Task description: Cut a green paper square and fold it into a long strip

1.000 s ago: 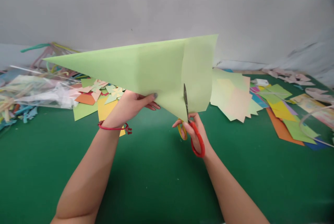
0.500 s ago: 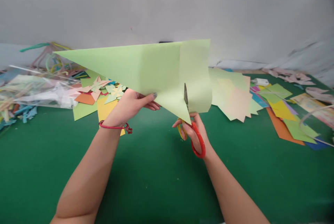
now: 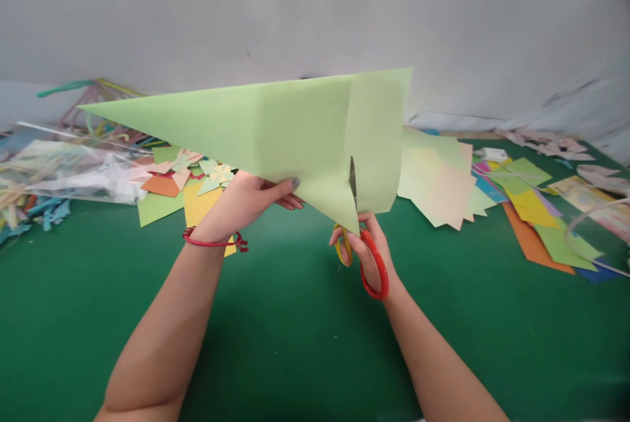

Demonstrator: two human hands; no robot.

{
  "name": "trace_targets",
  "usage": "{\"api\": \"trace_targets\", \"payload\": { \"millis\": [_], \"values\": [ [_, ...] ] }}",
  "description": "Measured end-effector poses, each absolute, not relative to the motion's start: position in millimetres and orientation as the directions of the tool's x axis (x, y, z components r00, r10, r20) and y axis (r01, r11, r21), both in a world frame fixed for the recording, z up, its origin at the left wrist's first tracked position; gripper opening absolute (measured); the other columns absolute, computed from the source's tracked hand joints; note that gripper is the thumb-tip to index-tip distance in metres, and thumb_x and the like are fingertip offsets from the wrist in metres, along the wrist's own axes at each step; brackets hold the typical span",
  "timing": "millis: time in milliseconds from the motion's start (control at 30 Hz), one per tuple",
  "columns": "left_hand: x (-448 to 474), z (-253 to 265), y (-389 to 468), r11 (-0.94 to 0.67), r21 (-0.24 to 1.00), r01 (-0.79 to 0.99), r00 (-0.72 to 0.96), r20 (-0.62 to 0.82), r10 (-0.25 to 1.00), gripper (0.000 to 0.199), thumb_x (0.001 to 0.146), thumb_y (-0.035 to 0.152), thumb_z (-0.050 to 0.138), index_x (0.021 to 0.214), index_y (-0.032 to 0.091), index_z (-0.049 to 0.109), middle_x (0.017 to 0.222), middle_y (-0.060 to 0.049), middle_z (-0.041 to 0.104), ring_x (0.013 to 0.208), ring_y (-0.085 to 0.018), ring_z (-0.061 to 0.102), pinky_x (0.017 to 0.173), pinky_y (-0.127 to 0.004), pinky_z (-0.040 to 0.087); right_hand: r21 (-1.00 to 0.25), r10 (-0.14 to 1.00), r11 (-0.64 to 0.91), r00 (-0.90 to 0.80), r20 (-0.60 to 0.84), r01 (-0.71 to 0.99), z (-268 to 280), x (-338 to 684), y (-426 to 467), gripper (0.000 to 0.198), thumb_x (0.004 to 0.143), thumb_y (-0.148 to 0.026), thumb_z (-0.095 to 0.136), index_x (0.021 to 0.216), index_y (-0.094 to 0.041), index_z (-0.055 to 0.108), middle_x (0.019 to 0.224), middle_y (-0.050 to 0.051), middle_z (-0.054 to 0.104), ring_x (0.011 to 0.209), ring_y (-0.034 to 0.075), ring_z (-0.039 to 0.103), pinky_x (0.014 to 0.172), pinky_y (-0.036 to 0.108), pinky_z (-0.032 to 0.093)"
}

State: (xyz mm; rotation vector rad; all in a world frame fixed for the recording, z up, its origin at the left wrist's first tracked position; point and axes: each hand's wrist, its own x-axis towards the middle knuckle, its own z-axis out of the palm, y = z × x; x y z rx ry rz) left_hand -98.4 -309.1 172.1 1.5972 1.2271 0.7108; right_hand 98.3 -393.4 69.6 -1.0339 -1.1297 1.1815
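A large folded sheet of light green paper (image 3: 295, 126) is held up above the table, its long point reaching left. My left hand (image 3: 263, 195) pinches its lower edge, thumb in front and fingers behind. My right hand (image 3: 371, 245) grips scissors (image 3: 375, 271) with one red and one yellow handle loop. One dark blade lies in front of the paper, along the line where the folded triangle meets the single-layer strip at right. The other blade is hidden behind the sheet. Below the cut, the triangle's lower corner hangs over the scissors' pivot.
Paper pinwheel shapes (image 3: 216, 176) and coloured sheets lie at left, beside a clear plastic bag (image 3: 93, 172) and paper strips (image 3: 59, 212). At right are a stack of pale sheets (image 3: 438, 179), coloured papers (image 3: 531, 205) and a small white box (image 3: 493, 154). A grey wall (image 3: 315, 15) stands behind the green table (image 3: 295, 343).
The green paper has tilted slightly, its left point moving left and down and its right corner shifting right. The scissors stay at about the same place in the paper.
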Motion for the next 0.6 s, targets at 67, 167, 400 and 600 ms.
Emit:
{"api": "trace_targets", "payload": {
  "millis": [67,167,400,600],
  "values": [
    [-98,172,-309,-0.037,0.918,0.395,0.328,-0.103,0.939,0.025,0.077,0.04,0.063,0.078,0.016,0.07,0.07,-0.004,0.072,0.069,-0.017,0.069,0.073,-0.027,0.056,-0.983,0.994,0.104,0.039,0.099,-0.15,70,98,-393,0.027,0.082,-0.038,0.056,0.086,-0.025,0.032,0.071,-0.004,0.062,0.041,0.008,0.045,0.041,0.025,0.038],
    [-98,173,-310,-0.049,0.915,0.4,0.329,-0.093,0.94,0.024,0.078,0.039,0.062,0.077,0.016,0.07,0.07,-0.003,0.072,0.069,-0.017,0.069,0.073,-0.026,0.055,-0.983,0.994,0.103,0.049,0.096,-0.15,71,98,-393,0.027,0.082,-0.038,0.056,0.086,-0.025,0.032,0.07,-0.004,0.062,0.041,0.008,0.045,0.041,0.025,0.038],
    [-97,174,-312,-0.038,0.925,0.378,0.344,-0.102,0.933,0.023,0.079,0.037,0.061,0.074,0.017,0.07,0.069,-0.003,0.072,0.067,-0.016,0.069,0.073,-0.026,0.055,-0.98,0.993,0.119,0.036,0.114,-0.158,75,97,-394,0.027,0.083,-0.039,0.055,0.085,-0.025,0.032,0.069,-0.005,0.062,0.04,0.008,0.044,0.04,0.025,0.036],
    [-97,176,-315,-0.03,0.929,0.37,0.33,-0.101,0.939,0.022,0.079,0.036,0.061,0.071,0.018,0.07,0.068,-0.002,0.072,0.068,-0.016,0.069,0.074,-0.025,0.055,-0.986,0.995,0.088,0.061,0.08,-0.139,80,95,-394,0.03,0.081,-0.039,0.058,0.083,-0.026,0.031,0.067,-0.006,0.061,0.039,0.008,0.043,0.041,0.026,0.037]
  ]
}}
